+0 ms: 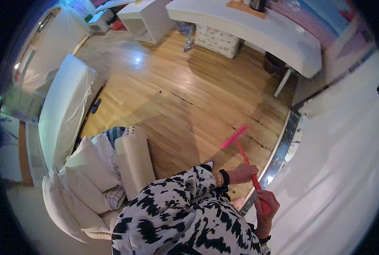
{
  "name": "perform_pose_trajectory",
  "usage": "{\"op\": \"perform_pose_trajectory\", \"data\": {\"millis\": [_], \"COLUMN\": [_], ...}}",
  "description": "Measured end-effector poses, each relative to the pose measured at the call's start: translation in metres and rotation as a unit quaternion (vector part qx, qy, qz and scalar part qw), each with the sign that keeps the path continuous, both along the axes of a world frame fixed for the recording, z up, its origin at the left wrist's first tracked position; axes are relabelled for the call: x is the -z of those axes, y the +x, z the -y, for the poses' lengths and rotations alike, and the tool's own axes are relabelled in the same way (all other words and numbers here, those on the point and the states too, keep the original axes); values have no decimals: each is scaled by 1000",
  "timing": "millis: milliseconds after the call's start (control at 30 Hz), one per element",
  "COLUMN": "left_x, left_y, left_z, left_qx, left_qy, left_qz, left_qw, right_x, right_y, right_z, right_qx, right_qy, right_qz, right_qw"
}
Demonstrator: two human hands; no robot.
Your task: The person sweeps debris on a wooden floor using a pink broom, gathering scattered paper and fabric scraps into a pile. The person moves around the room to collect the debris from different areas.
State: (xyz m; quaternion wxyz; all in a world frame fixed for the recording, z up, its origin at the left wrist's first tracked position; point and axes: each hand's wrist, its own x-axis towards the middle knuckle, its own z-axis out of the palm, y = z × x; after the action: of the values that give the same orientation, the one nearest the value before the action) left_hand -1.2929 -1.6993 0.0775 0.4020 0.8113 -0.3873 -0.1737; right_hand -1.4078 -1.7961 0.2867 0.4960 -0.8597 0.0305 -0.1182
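Observation:
A broom with a narrow pink T-shaped head and a red handle reaches out over the wooden floor. Its head appears to lie against the boards; whether the edge is bristle or rubber I cannot tell. My left hand is wrapped round the handle farther along, wearing a dark wristband. Nearer my body, my right hand closes on the thick end of the same handle. Black-and-white patterned sleeves cover both arms. A shoe tip shows just beyond my clothing.
At left stands a cream armchair with pillows. Beyond it is a plastic-covered upright panel, with a dark blue object at its foot. A white desk spans the far side. A white sheet hangs at right.

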Motion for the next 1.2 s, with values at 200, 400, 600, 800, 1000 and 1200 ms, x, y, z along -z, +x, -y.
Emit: {"op": "perform_pose_trajectory", "data": {"millis": [200, 400, 600, 800, 1000, 1200], "left_x": [36, 43, 20, 24, 27, 58], "left_y": [65, 111, 173, 220, 282, 362], "left_z": [-63, -101, -133, -190, -273, -375], "left_qx": [-105, -212, -265, -312, -334, -361], "left_qy": [-35, -72, 94, 122, 212, 248], "left_qz": [41, 35, 85, 119, 82, 38], "left_qw": [993, 974, 956, 935, 915, 898], "right_x": [29, 41, 53, 81, 109, 158], "right_y": [76, 161, 243, 293, 360, 452], "right_z": [-20, -16, -19, -53, -127, -227], "right_qx": [-80, -226, -311, -356, -406, -423], "right_qy": [85, 47, 106, 123, 134, 178], "right_qz": [-42, -26, -17, -67, -80, -100], "right_qw": [992, 973, 944, 924, 901, 883]}}
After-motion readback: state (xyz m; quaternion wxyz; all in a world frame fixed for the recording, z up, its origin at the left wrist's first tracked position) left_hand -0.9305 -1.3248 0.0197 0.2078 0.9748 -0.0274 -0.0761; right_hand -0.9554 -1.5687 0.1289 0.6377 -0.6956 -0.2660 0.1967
